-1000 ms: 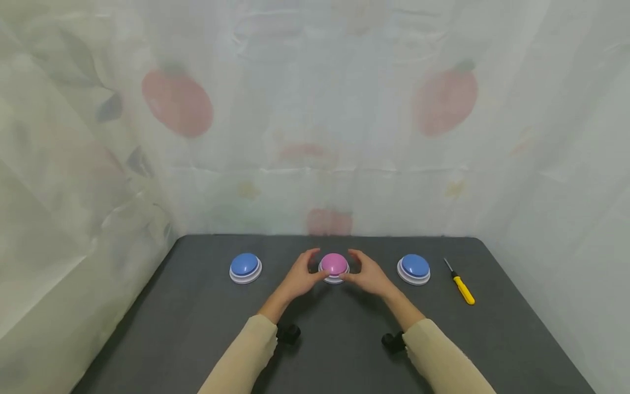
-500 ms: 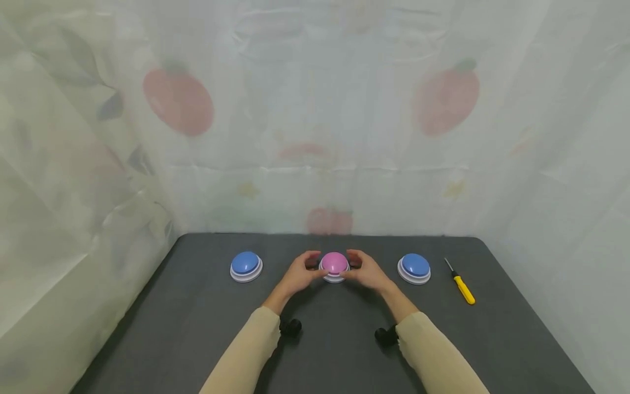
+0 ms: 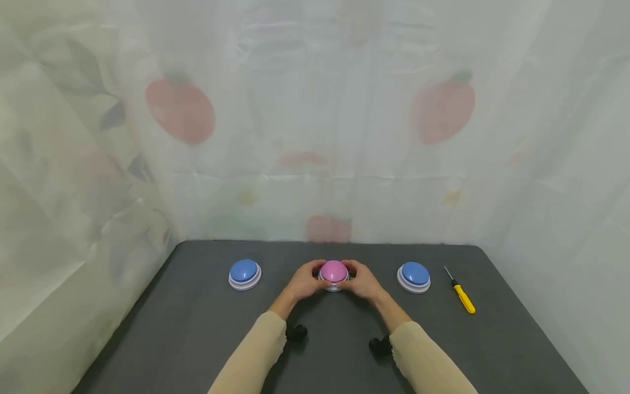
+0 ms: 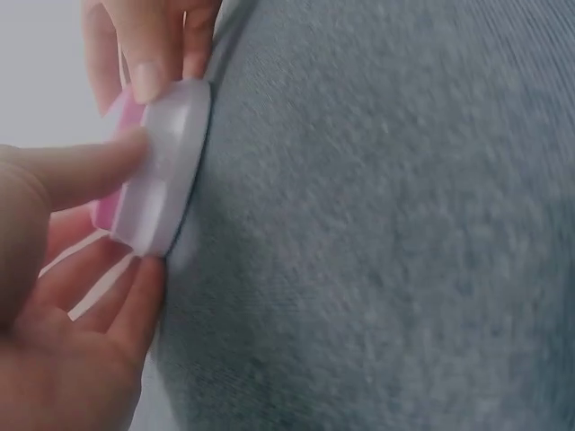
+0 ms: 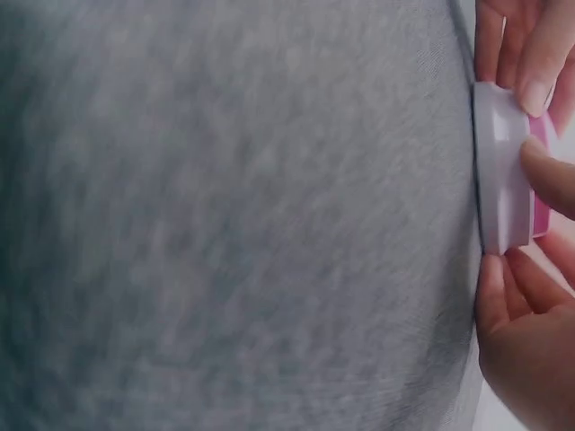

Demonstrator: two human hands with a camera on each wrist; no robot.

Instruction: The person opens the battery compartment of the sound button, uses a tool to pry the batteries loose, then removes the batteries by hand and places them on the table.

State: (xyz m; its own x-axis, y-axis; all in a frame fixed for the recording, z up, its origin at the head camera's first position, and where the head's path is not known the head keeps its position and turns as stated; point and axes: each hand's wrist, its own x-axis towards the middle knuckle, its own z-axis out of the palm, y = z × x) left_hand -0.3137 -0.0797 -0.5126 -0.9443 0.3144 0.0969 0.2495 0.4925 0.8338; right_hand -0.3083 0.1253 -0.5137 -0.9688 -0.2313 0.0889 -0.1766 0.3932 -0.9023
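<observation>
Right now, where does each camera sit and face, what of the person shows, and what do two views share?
Head: on the head, facing forward and down at the dark tabletop; left hand, right hand and sleeves show.
Left wrist: on the left wrist, facing the tabletop and the white base of the pink button; left hand at lower left, right fingers above.
Right wrist: on the right wrist, facing the same things; right hand at lower right, left fingers above.
Shared: both wrist views show the pink button and both hands.

Gaps between hands (image 3: 303,282) and blue buttons (image 3: 244,271)
</observation>
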